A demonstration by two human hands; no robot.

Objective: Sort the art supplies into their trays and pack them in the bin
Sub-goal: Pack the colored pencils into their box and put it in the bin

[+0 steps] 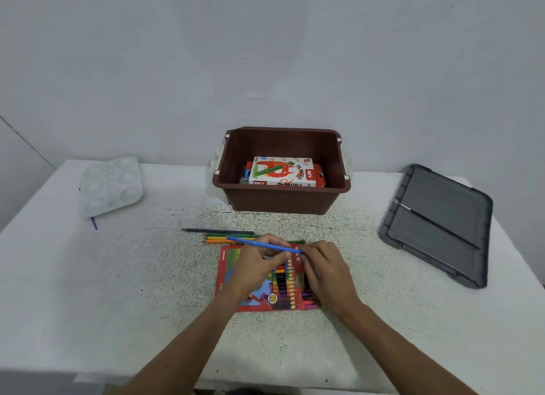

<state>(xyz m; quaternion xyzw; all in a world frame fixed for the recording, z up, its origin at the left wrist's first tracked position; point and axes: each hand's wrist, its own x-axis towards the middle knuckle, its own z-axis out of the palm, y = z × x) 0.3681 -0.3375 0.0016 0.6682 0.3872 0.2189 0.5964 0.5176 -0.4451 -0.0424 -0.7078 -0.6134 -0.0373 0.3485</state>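
Both hands pinch a thin blue pencil (264,244) above the red flat pencil box (228,272).
Left hand (256,266) and right hand (324,266) fingers grip its ends; loose pencils (224,237) lie just behind, before the brown plastic bin (281,198) on the desk (118,291).

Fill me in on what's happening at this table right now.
A person is putting coloured pencils back into their red pencil box, which lies flat on the table. Both hands hold a blue pencil over the box, the left hand near its middle and the right hand at its end. A few loose pencils still lie just beyond the box. The brown bin behind already holds an oil pastels box. Its grey lid lies off to the right, and a white paint palette to the left.
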